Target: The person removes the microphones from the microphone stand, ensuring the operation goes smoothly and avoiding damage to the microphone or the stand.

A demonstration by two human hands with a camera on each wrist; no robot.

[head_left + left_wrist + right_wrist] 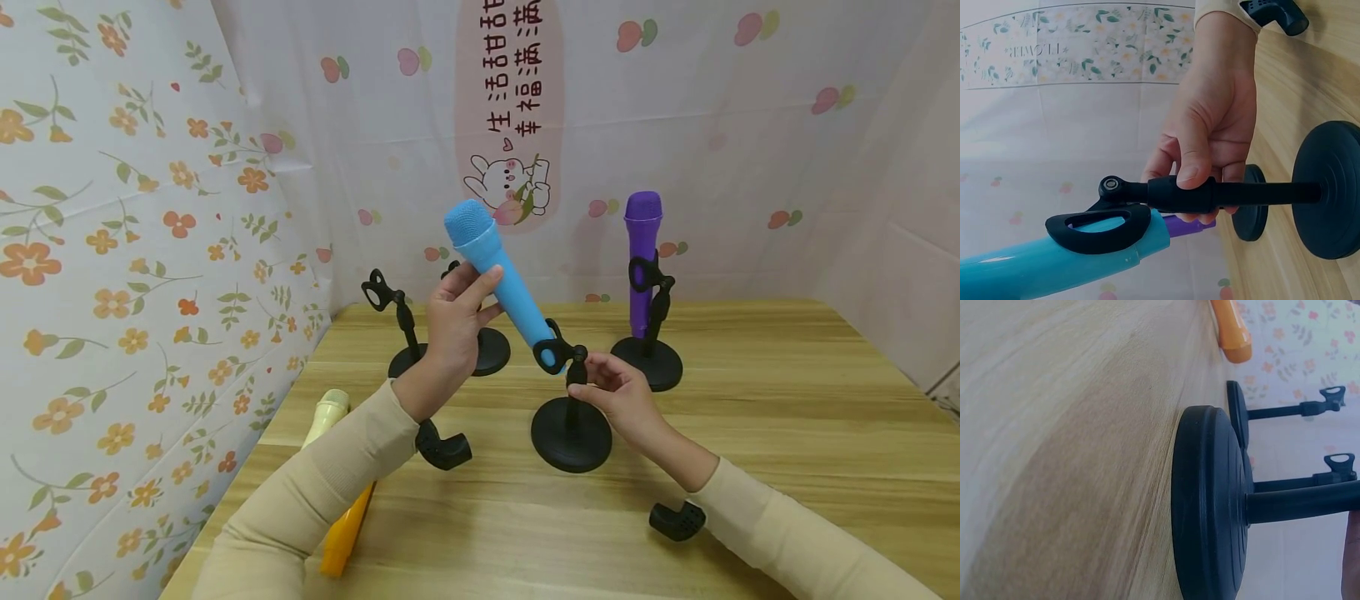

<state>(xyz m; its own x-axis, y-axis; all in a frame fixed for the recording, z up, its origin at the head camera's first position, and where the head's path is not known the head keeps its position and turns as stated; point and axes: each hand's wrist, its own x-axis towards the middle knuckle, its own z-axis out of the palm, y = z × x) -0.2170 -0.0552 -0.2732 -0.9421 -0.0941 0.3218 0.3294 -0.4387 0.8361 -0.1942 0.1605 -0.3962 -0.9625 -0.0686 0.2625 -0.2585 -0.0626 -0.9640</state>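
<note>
My left hand (453, 321) grips a light blue microphone (517, 292) around its handle, thumb on the near side. The microphone tilts, head up to the left, and its lower end passes into the ring clip (1100, 242) of a black desk microphone stand (572, 437). With thumb and fingers, my right hand (618, 398) pinches that stand's stem just below the clip joint. In the left wrist view the right hand (1216, 131) wraps the stem's thicker collar. The stand's round base (1210, 500) sits upright on the table in the right wrist view.
A purple microphone (642, 221) stands upright at another stand (648, 367), back right. Two further stands (408, 358) are at the back left. Yellow (332, 408) and orange (345, 537) microphones lie beside my left forearm. Black curved perforated pieces (444, 450) lie on the wooden table (787, 400).
</note>
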